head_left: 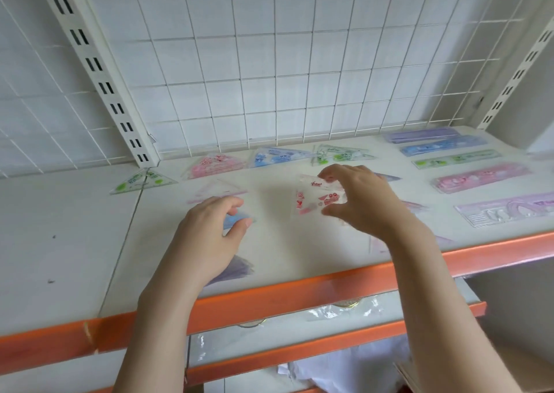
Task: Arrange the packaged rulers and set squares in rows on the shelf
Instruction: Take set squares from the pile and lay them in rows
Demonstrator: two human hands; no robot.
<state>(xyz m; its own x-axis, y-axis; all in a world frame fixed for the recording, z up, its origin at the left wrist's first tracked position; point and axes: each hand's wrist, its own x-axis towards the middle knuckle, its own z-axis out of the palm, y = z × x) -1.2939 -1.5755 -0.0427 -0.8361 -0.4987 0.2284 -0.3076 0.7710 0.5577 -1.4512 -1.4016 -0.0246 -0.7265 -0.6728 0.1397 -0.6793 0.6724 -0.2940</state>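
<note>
Lying spread over the white shelf (75, 242), the packaged rulers and set squares: a back row holding a green set square (141, 181), a pink set square (214, 164), a blue set square (277, 156) and another green set square (338, 154), well beyond both hands. Sitting in a column at the right, well apart from the right hand: a purple ruler (422, 136), a blue ruler (443, 149), a green ruler (455, 158), a pink ruler (482, 178) and a wide purple ruler pack (509, 209).

Being held up just above the shelf middle, between the two hands but only in the right one: a clear packet with red print (317, 194).

Peeking out from under the left hand, a blue packet (232, 221), mostly covered, shape hard to tell. Showing below the left wrist, a purplish packet (236, 268), blurred and partly hidden. Lying faint beside the left fingers, a pale, nearly see-through set square (218, 190). Hiding behind the right hand and forearm, more purple packets, cut off from sight.

Pinching the clear packet between thumb and curled fingers, the right hand (362, 200). Hovering over the blue packet with fingers loosely curled and thumb apart, the left hand (209, 230); whether touching it or not, impossible to tell.
</note>
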